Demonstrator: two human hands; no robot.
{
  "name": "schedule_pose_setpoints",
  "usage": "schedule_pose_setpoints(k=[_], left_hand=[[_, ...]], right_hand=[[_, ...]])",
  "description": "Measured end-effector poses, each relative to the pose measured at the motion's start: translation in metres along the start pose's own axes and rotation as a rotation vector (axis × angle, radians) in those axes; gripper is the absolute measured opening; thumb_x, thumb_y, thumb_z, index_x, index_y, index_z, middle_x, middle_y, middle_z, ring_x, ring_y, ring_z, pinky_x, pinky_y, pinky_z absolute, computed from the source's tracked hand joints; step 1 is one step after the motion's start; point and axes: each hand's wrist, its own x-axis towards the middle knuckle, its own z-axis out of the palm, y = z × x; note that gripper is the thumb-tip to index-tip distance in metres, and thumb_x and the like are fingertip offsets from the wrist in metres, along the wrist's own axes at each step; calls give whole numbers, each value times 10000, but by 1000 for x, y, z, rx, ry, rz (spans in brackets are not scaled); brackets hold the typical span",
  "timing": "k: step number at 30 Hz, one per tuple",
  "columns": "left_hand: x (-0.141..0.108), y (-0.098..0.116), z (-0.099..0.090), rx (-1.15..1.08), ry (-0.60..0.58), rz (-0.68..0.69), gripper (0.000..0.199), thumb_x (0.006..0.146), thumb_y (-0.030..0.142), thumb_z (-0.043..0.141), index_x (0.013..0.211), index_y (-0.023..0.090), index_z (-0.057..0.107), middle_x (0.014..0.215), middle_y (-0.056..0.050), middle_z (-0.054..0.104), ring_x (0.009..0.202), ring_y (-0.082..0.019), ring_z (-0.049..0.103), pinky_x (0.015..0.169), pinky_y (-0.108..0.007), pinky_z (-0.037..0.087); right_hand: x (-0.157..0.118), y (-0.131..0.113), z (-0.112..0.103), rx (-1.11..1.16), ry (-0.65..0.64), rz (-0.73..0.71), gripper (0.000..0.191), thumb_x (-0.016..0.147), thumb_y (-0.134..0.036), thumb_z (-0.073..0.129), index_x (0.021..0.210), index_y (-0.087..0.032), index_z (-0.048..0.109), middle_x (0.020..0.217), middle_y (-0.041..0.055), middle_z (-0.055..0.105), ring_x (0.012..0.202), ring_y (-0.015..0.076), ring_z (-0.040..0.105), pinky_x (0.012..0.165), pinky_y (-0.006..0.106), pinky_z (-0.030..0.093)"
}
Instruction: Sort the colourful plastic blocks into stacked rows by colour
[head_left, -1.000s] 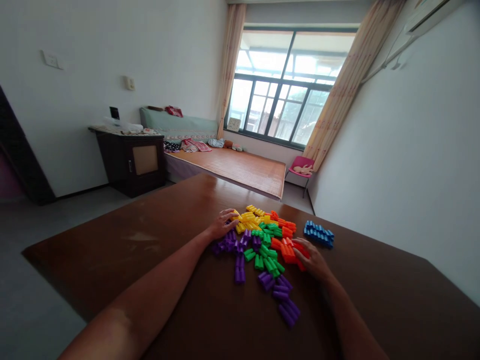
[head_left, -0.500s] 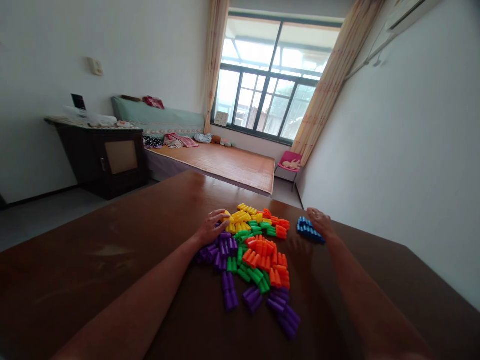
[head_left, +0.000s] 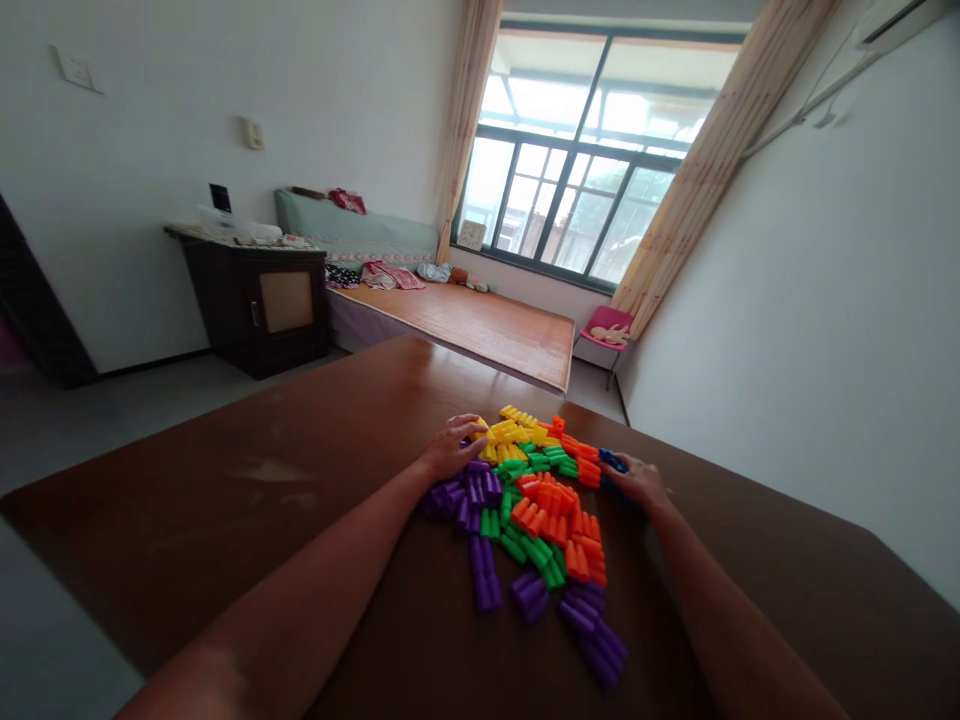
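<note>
A pile of bright plastic tube-shaped building blocks lies on the brown table, sorted loosely by colour. My left hand (head_left: 452,448) curls its fingers and thumb round a yellow block at the upper left of the pile, beside other yellow blocks (head_left: 514,432). Purple blocks (head_left: 480,487) lie just below that wrist. On the right, my right hand (head_left: 637,480) closes over blue blocks (head_left: 613,461), partly hiding them. The blue ones now sit against the orange blocks (head_left: 589,472). Green blocks (head_left: 536,550) run through the middle, and more orange blocks (head_left: 551,500) lie beside them.
The glossy table (head_left: 315,440) spreads to both sides of the pile. Beyond its far edge stands a bed (head_left: 480,325) with a mat, a dark cabinet (head_left: 262,310) to the left and a pink chair (head_left: 609,322) by the window.
My right hand has moved left with the blue blocks, bringing them up to the orange ones. My left hand stays by the yellow blocks. The whole view has shifted as the head turned left.
</note>
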Motion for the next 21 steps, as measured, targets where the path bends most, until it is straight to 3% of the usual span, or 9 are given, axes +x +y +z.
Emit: schedule_pose_setpoints(k=[6, 12, 15, 17, 19, 21], left_hand=[[0, 1, 0, -2, -2, 16, 300, 869, 405, 553, 1038, 222, 722, 1236, -80, 628, 1195, -239, 548, 1074, -404, 405], [0, 3, 1, -20, 14, -18, 271, 865, 385, 573, 1024, 226, 724, 1230, -73, 628, 1197, -234, 544, 1078, -390, 402], [0, 4, 1, -29, 20, -31, 275, 873, 395, 564, 1021, 230, 725, 1226, -69, 629, 1201, -231, 539, 1080, -386, 398], [-1, 5, 2, -30, 21, -43, 282, 877, 408, 557, 1021, 233, 726, 1228, -67, 628, 1204, -229, 535, 1079, -382, 397], [-2, 5, 2, -30, 17, -57, 285, 877, 417, 556, 1025, 242, 726, 1233, -61, 627, 1202, -226, 533, 1078, -377, 398], [-3, 6, 2, -28, 13, -68, 285, 872, 422, 562, 1032, 252, 725, 1240, -53, 625, 1202, -223, 531, 1078, -372, 398]], right_hand=[[-48, -57, 9, 319, -88, -186, 534, 803, -579, 528, 1169, -216, 667, 1062, 83, 714, 983, 268, 658, 864, 385, 507], [-67, -123, -14, 498, -276, -462, 532, 791, -524, 601, 1219, -211, 638, 1109, 84, 698, 987, 256, 652, 884, 382, 507], [-42, -143, -29, 543, -433, -532, 600, 716, -540, 690, 1228, -232, 642, 1163, 69, 681, 1028, 262, 637, 898, 384, 508], [-11, -151, -32, 568, -499, -512, 558, 745, -592, 638, 1162, -224, 683, 1112, 67, 700, 1003, 258, 646, 870, 371, 520], [23, -157, -25, 525, -438, -460, 553, 808, -637, 526, 1105, -207, 707, 1071, 78, 711, 991, 254, 651, 869, 368, 514], [53, -161, -8, 369, -288, -368, 588, 828, -665, 465, 1117, -208, 697, 1133, 98, 691, 1067, 274, 620, 927, 404, 477]])
